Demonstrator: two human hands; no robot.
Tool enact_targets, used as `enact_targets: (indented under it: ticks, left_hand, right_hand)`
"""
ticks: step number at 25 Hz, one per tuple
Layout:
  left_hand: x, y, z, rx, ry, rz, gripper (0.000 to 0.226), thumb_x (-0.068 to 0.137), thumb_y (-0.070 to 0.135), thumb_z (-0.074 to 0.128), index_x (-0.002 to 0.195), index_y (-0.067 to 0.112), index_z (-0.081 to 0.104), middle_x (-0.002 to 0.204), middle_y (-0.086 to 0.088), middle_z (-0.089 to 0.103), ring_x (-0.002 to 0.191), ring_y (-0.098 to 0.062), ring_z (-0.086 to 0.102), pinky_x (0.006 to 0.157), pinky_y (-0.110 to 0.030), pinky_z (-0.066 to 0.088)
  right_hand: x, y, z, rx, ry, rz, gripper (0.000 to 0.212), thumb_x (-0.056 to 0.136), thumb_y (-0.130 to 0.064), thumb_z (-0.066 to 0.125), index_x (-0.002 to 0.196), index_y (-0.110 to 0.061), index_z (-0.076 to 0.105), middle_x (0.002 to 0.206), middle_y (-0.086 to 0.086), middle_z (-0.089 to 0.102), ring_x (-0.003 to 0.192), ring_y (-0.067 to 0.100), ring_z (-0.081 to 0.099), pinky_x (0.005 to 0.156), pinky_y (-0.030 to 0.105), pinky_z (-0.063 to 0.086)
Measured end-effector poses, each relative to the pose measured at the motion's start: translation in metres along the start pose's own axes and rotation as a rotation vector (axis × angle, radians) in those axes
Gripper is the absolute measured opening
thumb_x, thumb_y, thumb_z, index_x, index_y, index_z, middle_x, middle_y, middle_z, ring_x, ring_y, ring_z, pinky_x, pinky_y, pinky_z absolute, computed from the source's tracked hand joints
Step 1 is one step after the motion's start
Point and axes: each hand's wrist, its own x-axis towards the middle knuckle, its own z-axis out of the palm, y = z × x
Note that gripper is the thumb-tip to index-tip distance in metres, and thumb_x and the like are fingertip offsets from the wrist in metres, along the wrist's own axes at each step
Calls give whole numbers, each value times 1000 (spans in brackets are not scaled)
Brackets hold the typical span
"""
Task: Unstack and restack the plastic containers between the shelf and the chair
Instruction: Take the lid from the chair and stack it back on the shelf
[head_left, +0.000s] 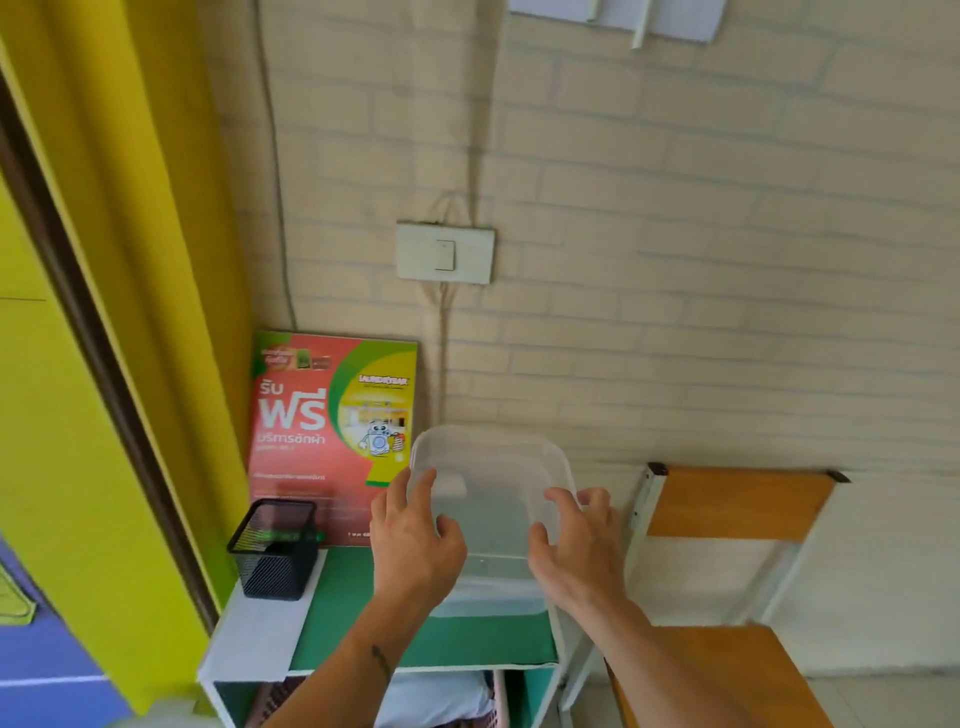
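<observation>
Brick wall behind; green-topped shelf (415, 644) left, wooden chair (727, 670) right. Clear plastic container (493, 499) over shelf's right end. Left hand (415, 545), right hand (576, 556): each grip clasping side wall. Judged light, thin, flexible, slippery; hold rim edges.

left hand (415, 540) reaching forward, fingers curling in a grip | right hand (576, 545) mirroring it, fingers curling | both forearms extending, bare
</observation>
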Motion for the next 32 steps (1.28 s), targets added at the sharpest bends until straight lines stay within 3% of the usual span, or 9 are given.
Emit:
enact_targets:
  ticks: [6,16,28,32]
  left_hand:
    - [7,-14,10,-10,-203,-78,58,88,14,48,144,19,37,155,-9,29,136,-31,25,114,-44,26]
    - [12,-24,24,-2,-293,-161,59,91,14,45,148,21,32,161,-9,14,144,-32,11,118,-48,20]
    - [18,-27,30,65,-258,-153,61,89,18,47,148,23,32,160,-9,19,141,-32,19,118,-45,24]
    - [23,-25,31,238,-311,-120,64,88,23,43,149,20,25,157,-13,21,135,-36,27,113,-45,28]
  right_hand:
    - [7,3,12,-59,-173,21,57,92,-43,47,146,-28,35,143,8,28,127,26,31,101,36,38]
    - [17,2,17,-68,-251,19,57,95,-38,47,148,-23,33,148,9,24,132,28,28,102,36,39]
    - [25,-3,26,-102,-216,66,52,92,-38,52,141,-23,42,140,8,32,123,28,35,98,38,41]
    - [31,-1,26,-115,-234,63,49,90,-39,51,136,-23,45,131,7,34,115,27,38,90,37,44]
